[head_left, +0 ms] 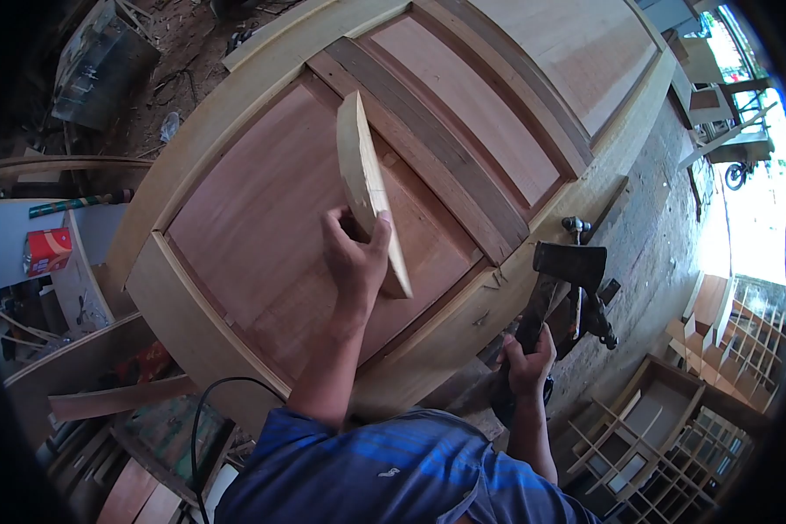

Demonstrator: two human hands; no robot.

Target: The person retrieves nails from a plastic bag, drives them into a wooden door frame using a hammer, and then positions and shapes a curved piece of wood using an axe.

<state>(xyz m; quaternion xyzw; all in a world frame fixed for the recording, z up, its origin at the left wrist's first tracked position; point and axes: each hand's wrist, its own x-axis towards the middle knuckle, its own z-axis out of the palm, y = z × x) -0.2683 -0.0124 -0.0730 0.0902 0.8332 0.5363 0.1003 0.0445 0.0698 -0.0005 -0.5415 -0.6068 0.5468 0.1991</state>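
Note:
My left hand [356, 253] is closed round a pale wooden piece [364, 170], held tilted above a panelled wooden door [262, 218]. The piece has one curved side and a rough, light edge. To the right of the door, my right hand [528, 362] grips a hatchet [571, 264] by its dark handle. Its wide black head points away from me, apart from the wooden piece. Wood frame strips and reddish inset panels make up the door. Beside the hatchet head lie dark metal tools [596, 319], partly hidden behind it.
A black cable [199, 410] loops by the door's near left corner. Shelving with a red box [49, 251] stands at left. Wooden lattice frames [651, 445] lie at lower right. A dark metal box [105, 70] stands at upper left.

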